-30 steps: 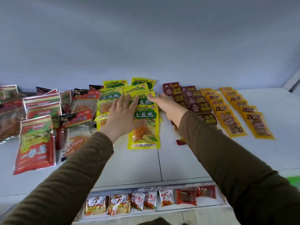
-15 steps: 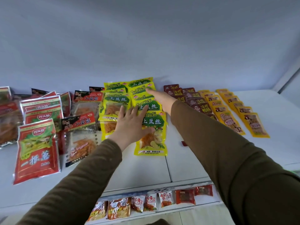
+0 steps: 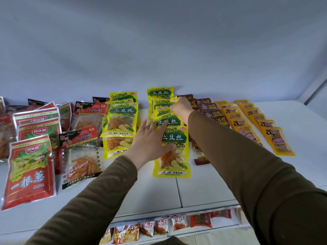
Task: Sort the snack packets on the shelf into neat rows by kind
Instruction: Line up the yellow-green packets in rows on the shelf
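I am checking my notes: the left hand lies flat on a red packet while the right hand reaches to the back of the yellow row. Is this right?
Not quite: the head view shows the left hand flat on a yellow packet, not a red one. The right hand reaches as you say.

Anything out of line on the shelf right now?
Yes. A dark red packet lies alone at the front, partly hidden under the right sleeve, out of its maroon row. The left yellow TuDouSi row sits slightly askew.
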